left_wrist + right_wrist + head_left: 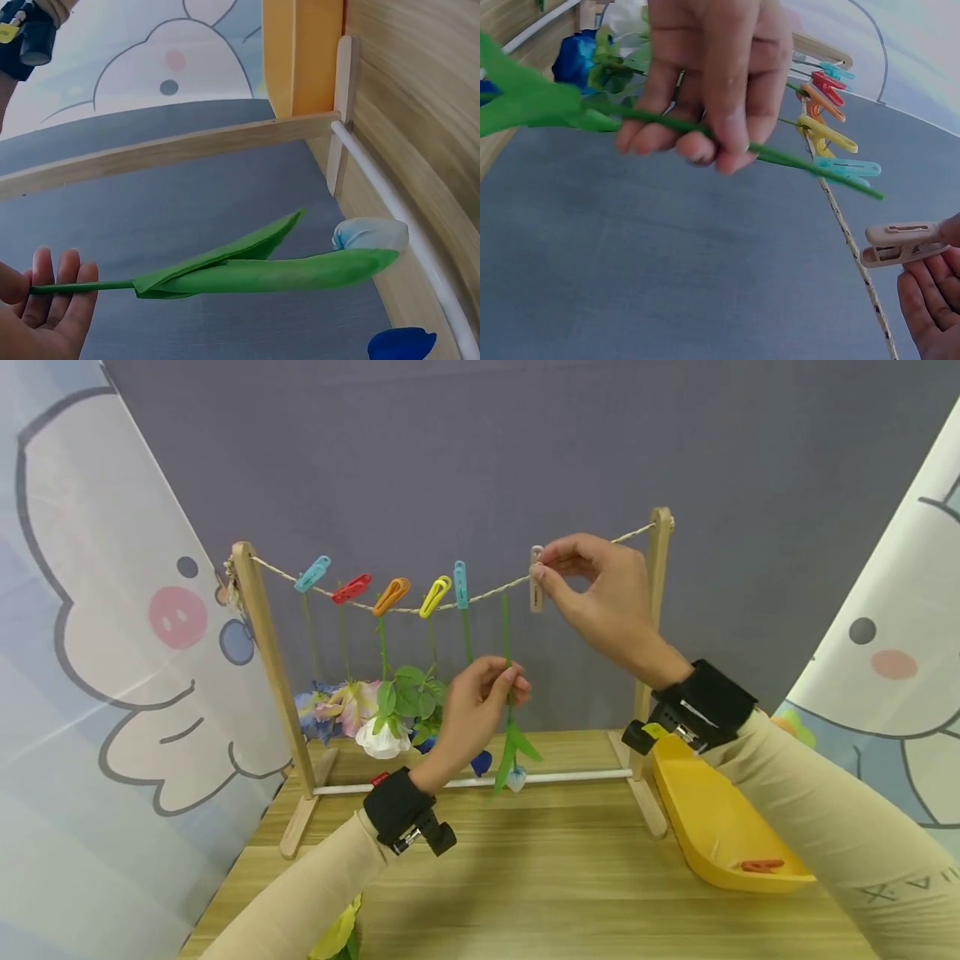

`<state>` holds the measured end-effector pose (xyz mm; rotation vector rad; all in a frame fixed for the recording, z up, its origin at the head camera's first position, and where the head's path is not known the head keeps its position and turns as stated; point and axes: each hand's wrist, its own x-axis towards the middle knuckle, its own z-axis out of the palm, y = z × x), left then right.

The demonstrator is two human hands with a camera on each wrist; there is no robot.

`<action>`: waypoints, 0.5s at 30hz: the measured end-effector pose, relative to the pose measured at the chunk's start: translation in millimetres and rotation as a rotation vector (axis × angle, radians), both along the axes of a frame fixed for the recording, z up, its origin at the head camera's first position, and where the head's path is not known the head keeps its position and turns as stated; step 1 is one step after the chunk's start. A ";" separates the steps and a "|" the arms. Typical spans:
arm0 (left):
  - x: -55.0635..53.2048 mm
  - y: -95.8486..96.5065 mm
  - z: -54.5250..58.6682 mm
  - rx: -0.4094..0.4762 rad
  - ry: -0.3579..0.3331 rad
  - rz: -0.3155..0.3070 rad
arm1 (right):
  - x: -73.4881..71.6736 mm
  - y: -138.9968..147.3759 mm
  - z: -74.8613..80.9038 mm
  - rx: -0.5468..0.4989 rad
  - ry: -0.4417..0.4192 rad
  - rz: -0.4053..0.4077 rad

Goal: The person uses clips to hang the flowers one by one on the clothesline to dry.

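Note:
My left hand [480, 702] pinches the green stem of an artificial tulip [277, 274], which hangs bloom down with its pale blue-white head near the white bar. The stem's bare tip reaches up by the rope [495, 591], level with it or slightly below. To the right, my right hand [603, 597] holds a beige clothespin [536, 581] upright between thumb and fingers. In the right wrist view that clothespin [904, 244] is beside the rope, apart from the stem. Whether its jaws are spread I cannot tell.
Several clothespins, among them a yellow one [435, 597], hold hanging flowers like the white rose [382, 739] on the rope's left side. Wooden posts [273, 668] carry the rope. A yellow bin [697, 814] containing a red clothespin [762, 866] stands right. A yellow flower [336, 935] lies front left.

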<state>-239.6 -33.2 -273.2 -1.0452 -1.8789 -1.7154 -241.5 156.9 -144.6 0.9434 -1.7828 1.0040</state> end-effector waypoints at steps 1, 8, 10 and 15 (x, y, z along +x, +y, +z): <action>-2.3 1.5 0.4 -0.002 -0.001 0.000 | -1.5 -1.7 1.5 -0.004 0.002 -0.003; -12.2 5.5 6.6 -0.024 -0.005 0.050 | -12.4 -16.5 13.7 -0.039 -0.001 0.010; -14.0 5.6 8.3 -0.022 -0.020 0.056 | -16.9 -20.3 17.2 -0.046 -0.002 -0.003; -18.6 7.2 11.2 -0.002 -0.079 0.049 | -27.8 -25.6 21.7 -0.075 -0.064 -0.015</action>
